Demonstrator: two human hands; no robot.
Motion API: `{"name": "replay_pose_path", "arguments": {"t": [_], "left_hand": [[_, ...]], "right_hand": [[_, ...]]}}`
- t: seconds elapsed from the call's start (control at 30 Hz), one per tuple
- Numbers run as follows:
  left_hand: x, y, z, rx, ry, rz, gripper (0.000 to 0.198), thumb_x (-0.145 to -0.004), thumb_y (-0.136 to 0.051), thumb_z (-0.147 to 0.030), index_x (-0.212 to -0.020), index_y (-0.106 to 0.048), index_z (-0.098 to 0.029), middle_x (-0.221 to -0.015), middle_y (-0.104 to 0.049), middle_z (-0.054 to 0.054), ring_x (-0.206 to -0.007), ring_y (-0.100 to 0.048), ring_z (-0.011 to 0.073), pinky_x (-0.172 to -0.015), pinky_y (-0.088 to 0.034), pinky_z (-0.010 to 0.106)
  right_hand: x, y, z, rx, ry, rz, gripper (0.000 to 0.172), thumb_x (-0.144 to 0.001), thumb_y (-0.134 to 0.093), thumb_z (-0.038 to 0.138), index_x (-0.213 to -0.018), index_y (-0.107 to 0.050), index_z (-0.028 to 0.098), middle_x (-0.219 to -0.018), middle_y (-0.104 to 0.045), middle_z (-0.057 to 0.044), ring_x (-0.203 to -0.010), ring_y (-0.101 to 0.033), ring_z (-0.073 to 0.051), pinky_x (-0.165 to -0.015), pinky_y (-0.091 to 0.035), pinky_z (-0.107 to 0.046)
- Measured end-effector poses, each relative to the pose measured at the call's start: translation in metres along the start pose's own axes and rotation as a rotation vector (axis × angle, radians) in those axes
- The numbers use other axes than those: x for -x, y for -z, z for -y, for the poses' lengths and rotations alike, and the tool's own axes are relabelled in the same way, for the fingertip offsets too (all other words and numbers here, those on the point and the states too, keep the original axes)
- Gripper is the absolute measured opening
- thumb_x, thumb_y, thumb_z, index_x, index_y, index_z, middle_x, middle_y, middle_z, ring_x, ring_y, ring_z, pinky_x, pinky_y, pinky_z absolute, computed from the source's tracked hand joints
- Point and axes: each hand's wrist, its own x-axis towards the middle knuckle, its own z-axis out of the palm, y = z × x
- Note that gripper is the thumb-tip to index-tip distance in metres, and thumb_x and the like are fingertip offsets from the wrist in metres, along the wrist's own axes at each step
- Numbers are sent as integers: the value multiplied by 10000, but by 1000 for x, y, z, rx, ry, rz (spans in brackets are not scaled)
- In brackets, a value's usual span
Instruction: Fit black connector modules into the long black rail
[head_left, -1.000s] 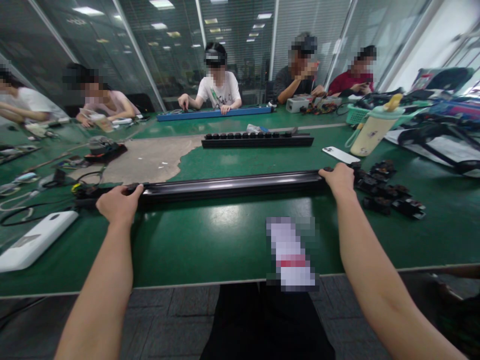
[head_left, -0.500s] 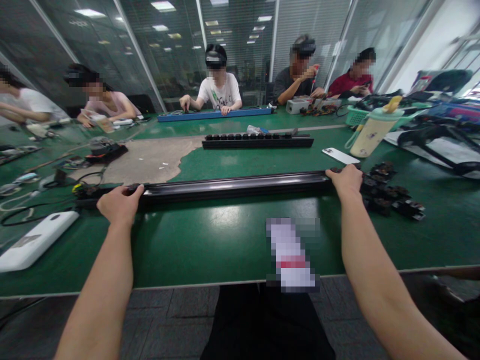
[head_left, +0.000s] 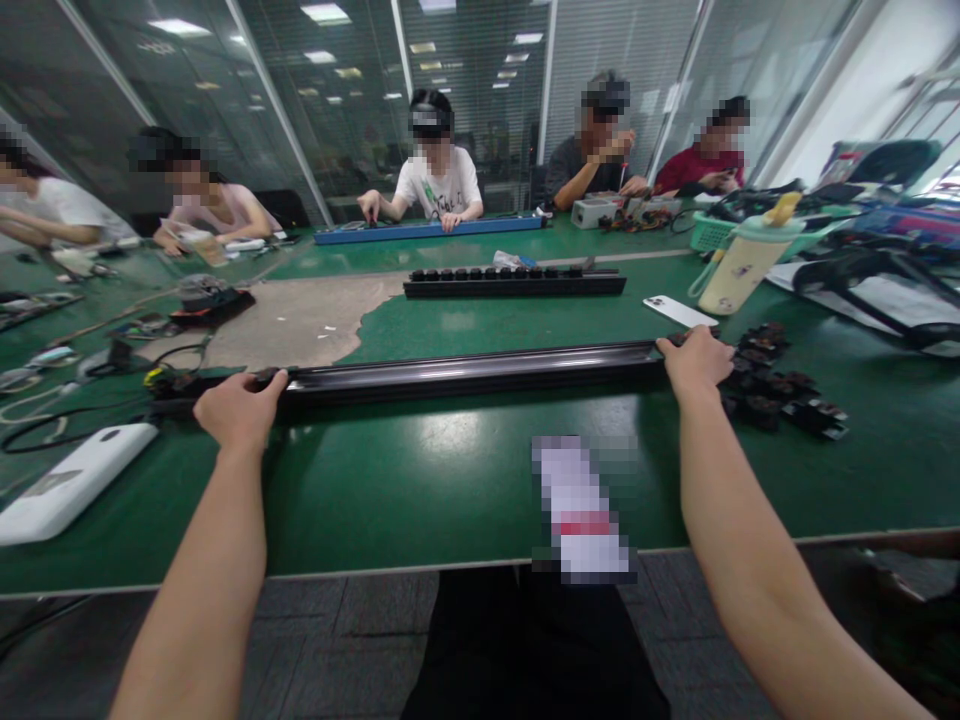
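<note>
Head view: one long black rail (head_left: 465,374), glossy along its top, lies across the green table (head_left: 375,510). Left hand (head_left: 237,412): fingers grip its left end. Right hand (head_left: 696,364): fingers grip its right end, just beside several small black parts (head_left: 780,385).

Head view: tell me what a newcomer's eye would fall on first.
Probably the shiny black bar stretched across the green table, with the left hand near one end and the right hand near the other. Next, perhaps, the pale yellow cup beyond the right hand, and the blue bar at the far side, before a person in white.
</note>
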Motion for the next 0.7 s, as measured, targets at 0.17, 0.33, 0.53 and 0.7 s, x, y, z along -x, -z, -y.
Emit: {"name": "replay_pose_path", "arguments": {"t": [0.17,0.33,0.53,0.7], "left_hand": [[2,3,-3,-1,10,18,742,-776,-501,-719,-1171,-712,-127,-1113,-715,198,-1056,-621,345,-935,-428,444],[2,3,-2,2,3,9,747,-779,-490,-720,-1171,-710,-123,-1118,-714,201,-1062,-619,346,-943,-428,448],[1,0,-1,-12,3,14,763,-777,-490,-731,-1169,-714,-117,-1116,-713,207,-1042,-625,352,-918,-438,454],[-1,-1,1,-25,-3,4,759,-778,-480,-743,-1178,-716,-143,-1106,-719,192,-1040,-626,346,-903,-438,433]], "right_hand": [[0,-4,5,29,-140,-117,533,-841,-663,446,-1237,-562,104,-1244,-593,-287,-1273,-429,-421,-997,-362,-613],[-7,-9,-4,44,-194,-150,529,-845,-670,426,-1254,-572,105,-1285,-573,-299,-1328,-363,-438,-1023,-315,-626],[-10,-10,-8,17,-271,-128,502,-867,-649,456,-1233,-625,114,-1414,-422,-316,-1338,-315,-421,-1048,-276,-547],[-13,-13,-18,-29,-235,-84,432,-877,-637,377,-1230,-614,130,-1337,-400,-290,-1234,-430,-376,-993,-337,-494]]}}
